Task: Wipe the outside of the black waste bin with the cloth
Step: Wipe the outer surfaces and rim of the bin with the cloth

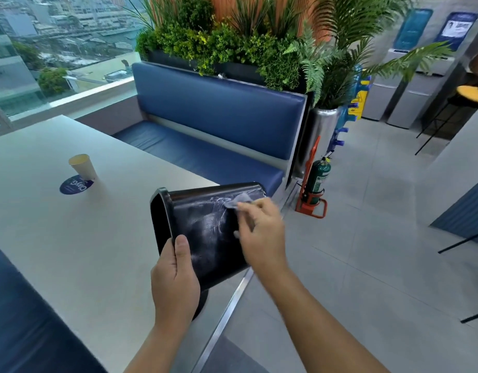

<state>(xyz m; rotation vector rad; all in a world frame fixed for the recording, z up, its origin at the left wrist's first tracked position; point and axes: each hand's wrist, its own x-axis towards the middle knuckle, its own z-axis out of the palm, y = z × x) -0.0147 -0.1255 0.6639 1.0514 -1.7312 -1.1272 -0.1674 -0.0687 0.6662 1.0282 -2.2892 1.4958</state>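
The black waste bin (205, 227) lies tipped on its side over the near right corner of the white table (71, 238), its open mouth facing left. My left hand (176, 278) grips the bin's rim at the near edge, thumb on the outer wall. My right hand (259, 232) holds a small grey cloth (239, 200) against the bin's upper outer side, near its base. Pale smear marks show on the black surface beside the cloth.
A paper cup (83, 166) stands on a round blue sticker (75, 184) on the table. A blue bench (211, 141) with planters lies beyond. A fire extinguisher (317, 181) in an orange stand sits on the grey floor to the right.
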